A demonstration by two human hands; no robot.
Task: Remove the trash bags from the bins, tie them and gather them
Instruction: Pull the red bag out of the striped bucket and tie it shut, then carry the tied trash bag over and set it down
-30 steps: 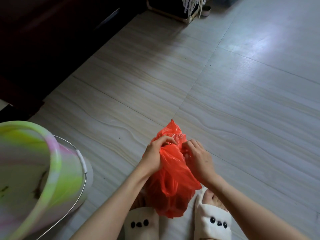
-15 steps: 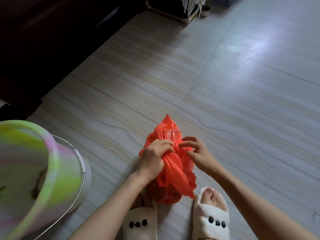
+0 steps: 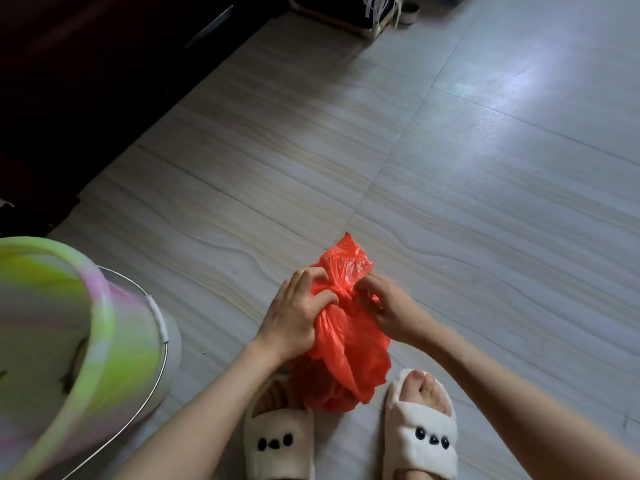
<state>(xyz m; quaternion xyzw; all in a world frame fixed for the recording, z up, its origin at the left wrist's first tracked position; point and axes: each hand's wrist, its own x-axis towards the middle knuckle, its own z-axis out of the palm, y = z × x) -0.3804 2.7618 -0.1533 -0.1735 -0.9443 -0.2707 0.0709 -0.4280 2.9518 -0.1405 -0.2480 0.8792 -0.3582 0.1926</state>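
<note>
The left hand (image 3: 298, 317) is closed around the gathered neck of a crumpled red-orange thin plastic trash bag (image 3: 349, 344), the fingers curled tight into the plastic just beside the knot that is being formed, and the right hand (image 3: 388, 306) is pinched shut on the opposite side of that same neck, thumb and fingertips buried in the twisted plastic. Between the two hands a tight twist is seen, with a loose tail of plastic standing up above it. The bag is held low over the pale wood-grain tiled floor (image 3: 485, 202), its body hanging down between two white fluffy slippers with black dots (image 3: 420, 434); whether its base touches the floor cannot be told. To the left, a round pastel green-and-pink plastic bin with a wire handle (image 3: 79, 341) is seen without any liner visible inside, so the removal step is judged complete for this bin. The tying is judged to be under way and close to finished, though the knot is not yet released. Gathering is judged still to be done, and no other bags or bins are visible.
</note>
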